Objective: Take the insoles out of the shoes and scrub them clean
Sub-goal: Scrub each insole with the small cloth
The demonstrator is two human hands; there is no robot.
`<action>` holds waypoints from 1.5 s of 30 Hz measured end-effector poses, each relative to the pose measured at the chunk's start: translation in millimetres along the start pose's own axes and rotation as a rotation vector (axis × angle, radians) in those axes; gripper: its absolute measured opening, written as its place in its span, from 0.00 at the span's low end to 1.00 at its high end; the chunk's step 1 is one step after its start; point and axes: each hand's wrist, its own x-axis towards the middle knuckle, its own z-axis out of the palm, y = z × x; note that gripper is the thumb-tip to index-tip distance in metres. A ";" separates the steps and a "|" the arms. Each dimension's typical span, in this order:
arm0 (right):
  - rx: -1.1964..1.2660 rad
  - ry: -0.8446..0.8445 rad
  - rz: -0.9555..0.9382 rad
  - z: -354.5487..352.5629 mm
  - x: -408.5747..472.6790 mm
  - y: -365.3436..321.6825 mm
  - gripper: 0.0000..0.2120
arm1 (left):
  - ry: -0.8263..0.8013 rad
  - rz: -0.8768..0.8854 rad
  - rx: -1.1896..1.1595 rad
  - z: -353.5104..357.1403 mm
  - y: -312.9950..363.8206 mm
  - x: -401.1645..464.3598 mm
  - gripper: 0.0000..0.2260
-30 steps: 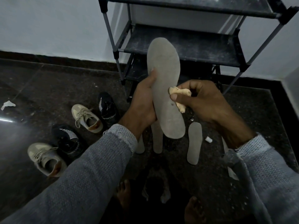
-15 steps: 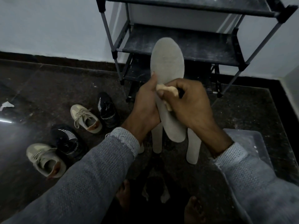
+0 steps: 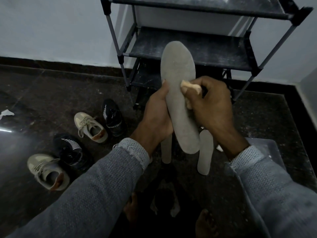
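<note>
Here, from largest to smallest:
Floor (image 3: 51,93): dark speckled stone, with a black skirting band along the pale wall.
Rack (image 3: 193,48): dark metal shelving against the wall, its shelves dusty, standing behind the raised hands.
Bin (image 3: 274,150): a clear plastic tub on the floor at the right, partly hidden by the right sleeve.
Shoes: two beige sneakers (image 3: 91,127) and two black sneakers (image 3: 113,117) on the floor to the left, well apart from the hands.
Held insole (image 3: 178,93): grey, upright, toe end up, in front of the rack.
Floor insoles (image 3: 205,152): grey ones flat on the floor below the hands.
Left hand (image 3: 156,117): wrapped around the held insole's left edge, thumb on its face.
Right hand (image 3: 212,109): closed on the cloth, pressing it to the insole.
Cloth (image 3: 191,87): small, tan, bunched, touching the insole's right side near mid-length.
</note>
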 end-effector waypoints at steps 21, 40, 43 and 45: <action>-0.008 -0.186 -0.074 9.2 -6.4 -10.7 0.04 | -0.002 0.044 0.016 -3.5 -3.3 2.8 0.23; -0.001 0.044 0.075 -13.3 10.8 7.9 0.09 | -0.020 0.043 0.108 -4.7 -7.6 2.7 0.20; 0.090 0.039 0.130 -12.5 11.5 6.9 0.05 | -0.007 0.049 0.124 -4.9 -7.0 3.7 0.20; 0.149 0.021 0.166 -12.5 11.0 4.6 0.04 | -0.002 0.050 0.129 -5.0 -6.6 4.5 0.20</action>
